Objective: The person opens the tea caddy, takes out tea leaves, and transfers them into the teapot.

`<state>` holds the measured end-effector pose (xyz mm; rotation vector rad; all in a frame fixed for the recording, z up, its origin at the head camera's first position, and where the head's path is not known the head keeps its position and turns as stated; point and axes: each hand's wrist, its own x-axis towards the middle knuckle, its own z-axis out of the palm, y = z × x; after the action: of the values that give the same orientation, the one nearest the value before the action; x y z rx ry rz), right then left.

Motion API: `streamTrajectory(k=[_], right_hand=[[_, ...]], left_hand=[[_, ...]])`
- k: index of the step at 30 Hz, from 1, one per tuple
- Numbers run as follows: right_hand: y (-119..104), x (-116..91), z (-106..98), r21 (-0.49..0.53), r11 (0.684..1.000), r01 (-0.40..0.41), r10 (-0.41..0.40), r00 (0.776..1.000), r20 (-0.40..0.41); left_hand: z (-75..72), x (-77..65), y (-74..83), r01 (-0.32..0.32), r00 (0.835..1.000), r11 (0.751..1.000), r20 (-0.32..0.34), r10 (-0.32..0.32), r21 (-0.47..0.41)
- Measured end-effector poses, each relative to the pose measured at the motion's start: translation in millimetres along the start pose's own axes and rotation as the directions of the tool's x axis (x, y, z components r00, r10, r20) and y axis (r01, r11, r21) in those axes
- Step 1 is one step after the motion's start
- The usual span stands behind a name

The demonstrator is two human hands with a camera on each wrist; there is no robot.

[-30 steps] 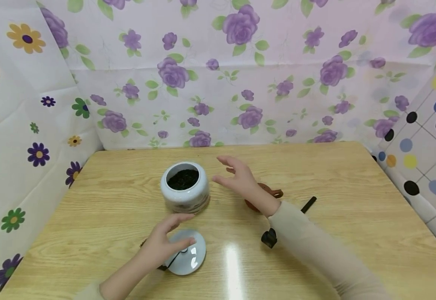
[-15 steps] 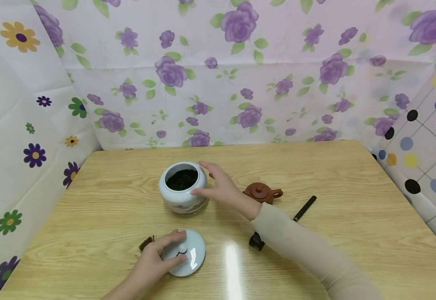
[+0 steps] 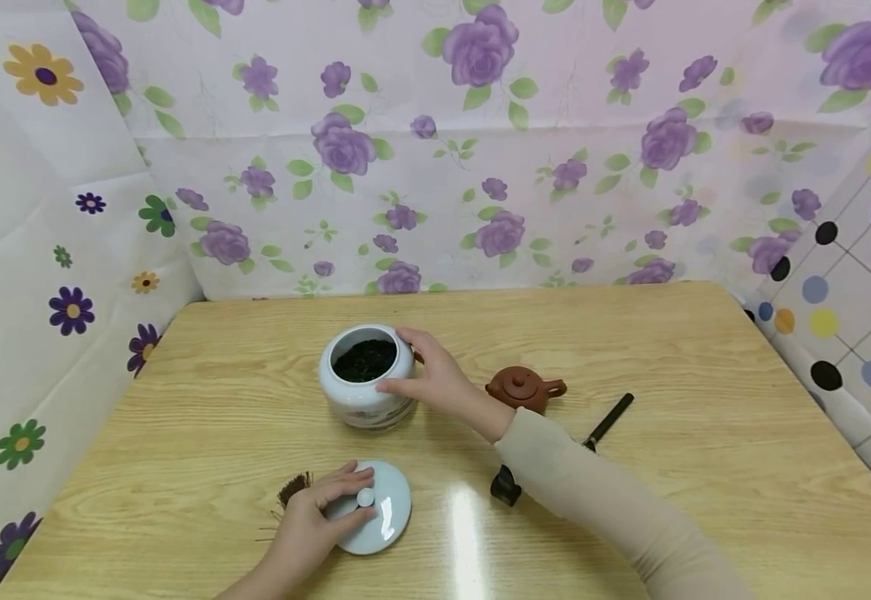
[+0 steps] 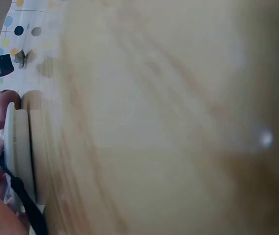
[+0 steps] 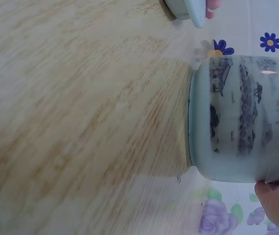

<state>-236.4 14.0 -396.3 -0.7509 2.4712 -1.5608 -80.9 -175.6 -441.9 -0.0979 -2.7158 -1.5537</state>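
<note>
A pale porcelain jar [image 3: 367, 406], its body painted with dark scenery and writing, stands uncovered with dark tea leaves [image 3: 364, 361] inside. On its right side my right hand [image 3: 435, 375] grips it near the rim, thumb in front and fingers behind. In the right wrist view the jar [image 5: 242, 117] appears sideways, with the thumb [image 5: 276, 200] against it. Nearer to me, the round lid [image 3: 390, 508] lies on the table, knob [image 3: 365, 497] upward. My left hand [image 3: 315, 512] is curled over it, thumb and fingers around the knob. The left wrist view shows the lid [image 4: 21, 152] edge-on.
A brown clay teapot [image 3: 519, 387] sits right of the jar, partly behind my forearm. A black-handled tool [image 3: 613, 417] lies farther right, its other end hidden by the sleeve. Brown bristles [image 3: 294, 488] poke out beside my left hand. Flowered cloth [image 3: 420, 208] hangs behind the table.
My right hand has moved left from the air beside the jar to its side and rim. The left hand has lowered onto the lid's knob. More of the teapot shows now.
</note>
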Motion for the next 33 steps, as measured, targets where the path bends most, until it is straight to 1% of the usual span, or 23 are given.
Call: streamTrajectory(k=[6,11,13,15,17,19,22,24,26,29,33], right_hand=[[0,0,0,-0.001,1.0,-0.013,0.013,1.0,0.003],[1,1,2,-0.003,1.0,-0.017,0.017,1.0,0.004],[2,1,2,0.0,1.0,-0.017,0.017,1.0,0.003],[2,1,3,0.007,1.0,-0.02,0.02,1.0,0.003],[3,1,3,0.015,1.0,-0.024,0.024,1.0,0.001],[3,0,3,0.019,0.999,-0.029,0.029,1.0,-0.002],[3,0,2,0.022,0.999,-0.033,0.033,0.999,-0.005],[3,-1,2,0.024,0.999,-0.034,0.035,0.999,-0.006],[3,-1,2,0.026,0.999,-0.034,0.035,0.999,-0.008],[3,-1,2,0.029,0.999,-0.036,0.036,0.999,-0.012],[3,0,2,0.048,0.998,-0.033,0.034,0.999,-0.014]], left_hand=[[0.0,-1.3,-0.7,-0.038,0.999,0.999,0.001,0.038,-0.012],[-1.9,-2.9,-1.5,-0.084,0.996,0.996,-0.001,0.084,-0.023],[-2.5,-3.3,-2.7,-0.113,0.994,0.994,-0.008,0.113,-0.009],[-3.1,-3.4,-4.0,-0.158,0.987,0.987,-0.019,0.158,0.019],[-4.0,-3.3,-4.7,-0.187,0.982,0.981,-0.027,0.189,0.043],[-5.8,-3.2,-4.2,-0.188,0.981,0.981,-0.037,0.19,0.05],[-10.1,-3.3,-2.2,-0.137,0.989,0.99,-0.048,0.139,0.042],[-13.8,-3.4,-1.0,-0.115,0.991,0.992,-0.065,0.118,0.051],[-18.0,-2.8,-0.4,-0.118,0.989,0.991,-0.08,0.123,0.07],[-25.9,-1.6,-0.3,-0.141,0.984,0.985,-0.098,0.151,0.1],[-39.3,-0.5,0.2,-0.161,0.982,0.981,-0.083,0.17,0.104]])
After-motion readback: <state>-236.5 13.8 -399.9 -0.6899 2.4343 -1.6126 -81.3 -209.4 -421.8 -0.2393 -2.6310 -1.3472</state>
